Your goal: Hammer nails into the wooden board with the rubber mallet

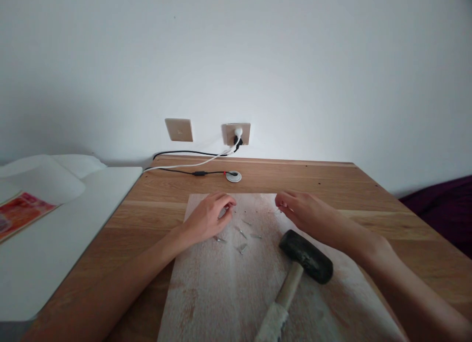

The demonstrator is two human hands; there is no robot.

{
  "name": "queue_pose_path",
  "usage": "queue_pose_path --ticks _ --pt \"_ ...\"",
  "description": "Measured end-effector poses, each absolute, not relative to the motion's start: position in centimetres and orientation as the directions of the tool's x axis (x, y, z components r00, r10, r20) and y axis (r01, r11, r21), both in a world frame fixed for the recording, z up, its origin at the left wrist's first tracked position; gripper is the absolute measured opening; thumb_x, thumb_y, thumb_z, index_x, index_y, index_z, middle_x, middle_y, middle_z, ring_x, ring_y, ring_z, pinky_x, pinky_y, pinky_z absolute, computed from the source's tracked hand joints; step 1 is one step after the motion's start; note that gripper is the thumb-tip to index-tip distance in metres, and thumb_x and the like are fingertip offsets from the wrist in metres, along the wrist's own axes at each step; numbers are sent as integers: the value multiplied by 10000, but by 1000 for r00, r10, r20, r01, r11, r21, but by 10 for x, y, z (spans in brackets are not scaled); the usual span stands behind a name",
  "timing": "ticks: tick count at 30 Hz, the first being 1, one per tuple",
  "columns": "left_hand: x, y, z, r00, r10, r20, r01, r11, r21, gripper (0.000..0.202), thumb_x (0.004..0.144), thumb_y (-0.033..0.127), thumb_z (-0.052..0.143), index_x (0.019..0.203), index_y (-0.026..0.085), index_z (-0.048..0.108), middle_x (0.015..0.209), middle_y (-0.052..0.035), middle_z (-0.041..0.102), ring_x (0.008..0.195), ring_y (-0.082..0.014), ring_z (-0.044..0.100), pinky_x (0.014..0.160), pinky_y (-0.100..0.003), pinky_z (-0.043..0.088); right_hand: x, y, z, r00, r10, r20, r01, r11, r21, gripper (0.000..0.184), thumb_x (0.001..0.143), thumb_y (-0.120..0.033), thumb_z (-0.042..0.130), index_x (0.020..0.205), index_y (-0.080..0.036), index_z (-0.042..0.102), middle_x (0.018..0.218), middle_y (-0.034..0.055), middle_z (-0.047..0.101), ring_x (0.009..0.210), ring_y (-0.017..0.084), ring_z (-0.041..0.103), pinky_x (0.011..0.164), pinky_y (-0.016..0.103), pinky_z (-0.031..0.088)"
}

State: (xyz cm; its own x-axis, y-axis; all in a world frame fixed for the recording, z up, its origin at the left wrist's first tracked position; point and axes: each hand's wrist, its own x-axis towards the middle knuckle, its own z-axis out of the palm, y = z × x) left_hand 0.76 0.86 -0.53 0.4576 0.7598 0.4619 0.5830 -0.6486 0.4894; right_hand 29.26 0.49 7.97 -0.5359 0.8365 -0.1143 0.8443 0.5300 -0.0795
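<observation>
My left hand (211, 216) rests at the far left of a whitish board (206, 293), its fingers curled and thumb close to the forefinger. Across from it, my right hand (308, 212) is bent in a pinch over the board's far right part. Whether either hand holds something small cannot be made out. Several loose nails (241, 232) lie scattered on the board, nearest my left hand. A mallet with a black head (306, 256) and a pale, wrapped handle (289, 285) lies slantwise below my right hand. A row of small dark dots (245, 212) runs between the hands.
The board lies on a wooden desk (147, 224) against a white wall. Cables (177, 171) run along the back to a wall socket (243, 134) and a round grommet (233, 177). A white surface (81, 234) with paper and a red picture (25, 212) adjoins at left.
</observation>
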Motion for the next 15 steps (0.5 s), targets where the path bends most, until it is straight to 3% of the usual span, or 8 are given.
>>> queue_pose_path --ticks 4,6,10,12,15 --pt "7 9 -7 456 762 460 586 -646 489 140 990 113 563 1018 176 685 994 -82 751 921 -214 701 869 -354 562 281 -9 93 -648 745 -161 753 592 -287 147 1111 -300 565 1150 -269 704 1035 -53 778 902 74 721 829 166 542" --pt "8 9 -6 460 764 452 588 -643 490 137 996 118 563 1021 175 685 993 -81 750 927 -213 699 873 -352 560 283 -7 94 -631 756 -177 766 570 -296 165 1110 -341 569 1185 -290 707 1056 -64 791 919 71 731 826 158 536" --pt "9 7 -3 476 754 452 586 -656 476 150 994 118 545 1007 182 680 942 -64 734 901 -204 685 856 -341 556 307 11 85 -336 937 -92 941 331 -71 338 1149 -298 411 1057 -139 694 1017 103 775 913 207 746 836 347 552" --pt "9 7 -2 481 745 462 583 -665 466 151 990 115 544 1004 183 678 934 -63 731 893 -205 683 847 -339 555 319 18 79 -246 964 -103 968 250 30 379 1144 -382 459 985 -134 698 903 66 749 848 197 732 810 366 570" --pt "9 7 -2 480 742 468 585 -668 459 154 989 111 544 1004 186 678 943 -63 734 902 -205 687 851 -339 556 323 19 71 -238 954 -184 959 261 110 447 1116 -517 528 944 -154 721 870 13 740 812 153 723 831 358 605"
